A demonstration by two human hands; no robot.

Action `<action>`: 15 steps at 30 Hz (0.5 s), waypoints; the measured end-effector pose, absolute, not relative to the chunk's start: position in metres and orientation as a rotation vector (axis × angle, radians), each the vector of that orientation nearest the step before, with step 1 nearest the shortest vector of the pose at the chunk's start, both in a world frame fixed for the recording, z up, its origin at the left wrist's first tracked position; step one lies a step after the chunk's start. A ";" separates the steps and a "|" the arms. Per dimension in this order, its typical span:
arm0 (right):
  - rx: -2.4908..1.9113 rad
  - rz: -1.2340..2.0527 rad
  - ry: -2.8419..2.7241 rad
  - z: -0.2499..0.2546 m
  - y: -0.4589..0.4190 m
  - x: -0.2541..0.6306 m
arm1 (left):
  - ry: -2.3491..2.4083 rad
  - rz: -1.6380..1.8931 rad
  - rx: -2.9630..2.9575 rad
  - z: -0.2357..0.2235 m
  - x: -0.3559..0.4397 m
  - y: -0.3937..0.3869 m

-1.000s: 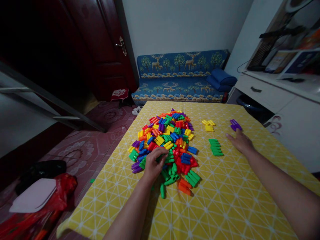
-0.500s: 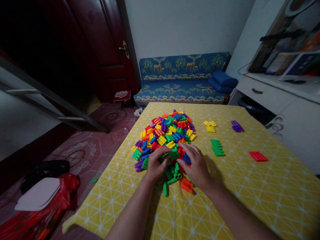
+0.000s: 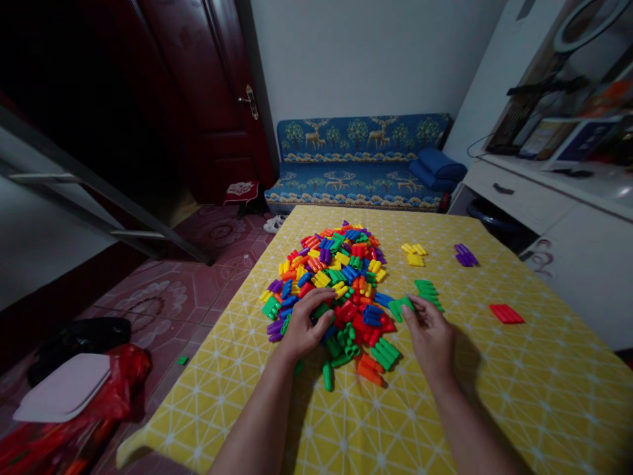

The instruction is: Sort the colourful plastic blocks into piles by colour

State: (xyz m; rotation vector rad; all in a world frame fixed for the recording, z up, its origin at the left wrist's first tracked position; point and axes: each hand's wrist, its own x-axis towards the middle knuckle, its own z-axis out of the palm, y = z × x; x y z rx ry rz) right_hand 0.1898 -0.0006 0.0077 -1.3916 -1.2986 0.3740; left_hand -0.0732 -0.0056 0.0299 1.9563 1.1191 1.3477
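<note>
Plastic, smooth and glossy, moulded into joined round tubes: green piece [image 3: 399, 309], pinched between thumb and fingers of right hand [image 3: 433, 336]. Sits left of those fingertips, near the right edge of a multicoloured pile [image 3: 341, 260], well right of left hand [image 3: 301, 330]. Reaches toward the pile, long axis roughly crosswise. Left thumb and fingers curled over near pieces, cannot tell whether gripping. Below, worktop [image 3: 475, 382] under yellow cloth, white-lined in triangles.

The head view looks forward and down from close above the table [image 3: 366, 422], lower centre, towards the sofa [image 3: 356, 173], upper centre.
</note>
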 end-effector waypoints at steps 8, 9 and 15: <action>-1.518 0.104 -1.534 -0.011 0.003 0.215 | 1.207 1.174 2.320 0.041 -0.091 -0.006; -1.487 0.075 -1.541 -0.010 0.002 0.213 | 1.207 1.108 2.345 0.042 -0.094 -0.006; -1.501 0.020 -1.716 -0.007 -0.002 0.210 | 1.222 0.952 2.370 0.043 -0.104 -0.003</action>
